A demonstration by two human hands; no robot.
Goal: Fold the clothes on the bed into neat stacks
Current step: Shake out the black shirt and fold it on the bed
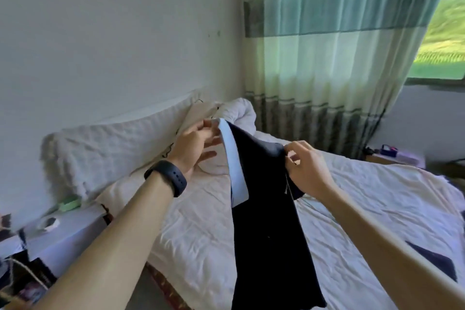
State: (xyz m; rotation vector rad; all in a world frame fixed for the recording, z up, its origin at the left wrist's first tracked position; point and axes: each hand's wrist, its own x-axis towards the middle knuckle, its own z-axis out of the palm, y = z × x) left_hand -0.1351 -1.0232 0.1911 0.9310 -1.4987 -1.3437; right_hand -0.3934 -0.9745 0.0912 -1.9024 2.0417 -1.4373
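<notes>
A dark navy garment [266,229] with a light blue band [234,158] along its upper edge hangs in the air above the bed [201,234]. My left hand [193,146], with a black band on its wrist, pinches the light blue edge at the top left. My right hand [307,166] grips the dark fabric at the top right. The cloth hangs down between my forearms toward the lower edge of the view. Another dark piece of clothing [432,262] lies on the sheet at the right, partly behind my right forearm.
A white pillow [105,153] and a bunched white blanket [239,113] lie at the head of the bed by the wall. A low bedside table [63,231] holds small items at the left. A striped curtain [327,70] hangs beyond the bed.
</notes>
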